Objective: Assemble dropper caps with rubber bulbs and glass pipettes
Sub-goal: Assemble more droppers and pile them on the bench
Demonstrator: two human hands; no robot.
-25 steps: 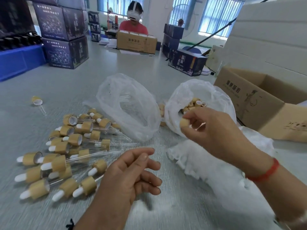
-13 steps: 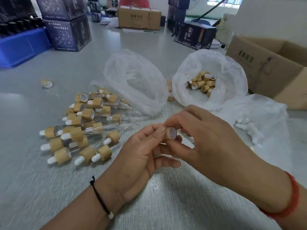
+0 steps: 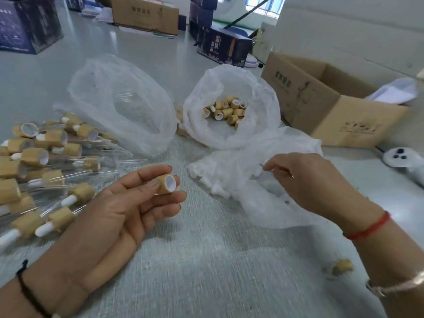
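My left hand [image 3: 119,210] pinches one bamboo-coloured dropper cap [image 3: 165,184] between thumb and fingers, its white-lined opening facing right. My right hand [image 3: 305,182] reaches over the clear bag of white rubber bulbs [image 3: 215,182]; its fingers are curled and I cannot tell if it holds anything. A clear bag of loose caps [image 3: 227,111] sits behind, open at the top. Another clear bag with glass pipettes [image 3: 124,104] lies to its left. Several finished droppers [image 3: 46,161] are piled at the left.
An open cardboard box [image 3: 325,104] stands at the right. A dark printed box [image 3: 224,45] and another cardboard box [image 3: 146,14] sit further back. A dark carton [image 3: 27,26] is at the far left. A small blurred cap [image 3: 341,268] lies near my right forearm.
The cap passed from my right hand into my left hand. My right hand then moved right to the bag of rubber bulbs. The camera tilted down.
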